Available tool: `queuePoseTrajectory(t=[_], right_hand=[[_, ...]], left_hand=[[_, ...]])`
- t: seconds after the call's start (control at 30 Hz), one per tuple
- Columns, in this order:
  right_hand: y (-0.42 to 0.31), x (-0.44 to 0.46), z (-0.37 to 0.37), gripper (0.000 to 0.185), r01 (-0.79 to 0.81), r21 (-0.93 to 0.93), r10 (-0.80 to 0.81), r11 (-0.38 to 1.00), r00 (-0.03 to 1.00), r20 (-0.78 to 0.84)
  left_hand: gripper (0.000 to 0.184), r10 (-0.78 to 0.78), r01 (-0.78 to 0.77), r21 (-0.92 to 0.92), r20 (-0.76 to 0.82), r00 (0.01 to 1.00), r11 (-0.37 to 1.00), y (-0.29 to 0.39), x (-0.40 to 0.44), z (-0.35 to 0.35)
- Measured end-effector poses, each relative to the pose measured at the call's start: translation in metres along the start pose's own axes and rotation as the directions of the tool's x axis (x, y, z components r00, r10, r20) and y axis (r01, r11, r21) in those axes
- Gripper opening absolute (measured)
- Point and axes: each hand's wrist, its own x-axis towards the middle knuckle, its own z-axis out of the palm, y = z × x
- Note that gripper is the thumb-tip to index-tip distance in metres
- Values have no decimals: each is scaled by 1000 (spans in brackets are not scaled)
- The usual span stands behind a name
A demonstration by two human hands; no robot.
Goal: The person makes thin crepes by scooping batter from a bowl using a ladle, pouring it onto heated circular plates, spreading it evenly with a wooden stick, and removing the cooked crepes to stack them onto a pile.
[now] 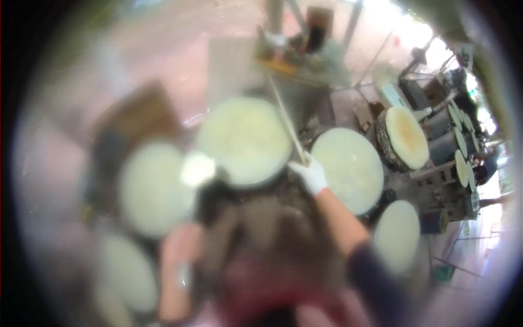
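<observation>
My right hand [311, 175], in a white glove, is closed around a long thin stick [285, 117]. The stick slants up and away, past the right edge of a pale round sheet of batter or flatbread [245, 139]. Right beside that hand lies another pale round [348, 170]. My left hand [184, 242] is bare and badly blurred, below a third pale round [153, 191]; its fingers cannot be made out. Between the left and middle rounds sits a bright white spot [198, 170], too glared to identify.
A stack of flatbreads [406, 137] with a browned top stands at the right. More pale rounds lie at the lower left [128, 272] and lower right [397, 237]. A brown box [139, 114] stands at the left. Far right are several more round plates [461, 168].
</observation>
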Motion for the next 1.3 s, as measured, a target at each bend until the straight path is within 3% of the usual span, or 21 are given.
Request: queuePoseTrajectory(t=[0.07,0.13,0.2,0.33,0.57,0.67,0.7,0.73,0.8,0.83,0.87,1.0,1.03,1.13,1.2,1.27,1.3], right_hand=[[-11,48,39,90,92,-179,-130,980,967,-219],[-18,82,66,90,40,-231,-119,972,933,-338],[-38,88,87,83,-19,-266,-90,964,916,-391],[-75,90,112,63,1,-267,-124,964,888,-442],[-175,35,109,46,242,-177,-295,954,868,-400],[-208,34,111,46,377,-35,-362,926,855,-371],[-227,29,98,44,358,-107,-372,928,859,-353],[-251,22,89,39,341,48,-308,939,894,-326],[-272,24,53,38,335,250,-265,908,924,-276],[-273,30,29,37,297,277,-235,914,943,-236],[-273,35,0,37,258,299,-203,919,958,-204],[-232,43,-136,34,142,311,-109,940,987,-121],[-226,37,-173,32,77,243,-54,967,994,-98],[-212,18,-273,34,175,52,-159,983,961,-228],[-192,27,-363,34,155,-163,-184,974,966,-180],[-214,23,-421,34,14,-535,-198,844,937,-288],[-222,22,-445,34,38,-615,-252,787,931,-265]], left_hand=[[12,70,-69,23,-76,995,997,28,-7,-27],[16,181,-58,506,-197,964,861,40,-35,77],[19,2,-1,14,-39,999,1000,66,-47,94],[24,95,-74,355,-43,995,932,109,-49,87],[25,183,-130,316,-144,973,940,78,-47,126],[25,247,-158,365,-213,945,918,83,-48,147],[24,259,-151,389,-242,935,909,82,-50,150],[24,265,-138,412,-270,926,901,82,-50,151],[21,303,-167,405,-302,904,899,78,-52,152],[21,310,-172,404,-307,900,899,75,-51,150],[24,316,-261,277,-177,932,925,72,-50,129],[27,304,-261,194,-238,922,946,54,-42,132],[22,335,-304,177,-181,925,936,38,-42,157],[23,316,-317,190,36,948,929,24,-32,137],[37,466,-429,243,-121,876,870,-13,-22,151],[37,630,-560,296,-267,729,774,-46,-11,174],[35,698,-540,471,-280,658,698,-69,-9,198]])
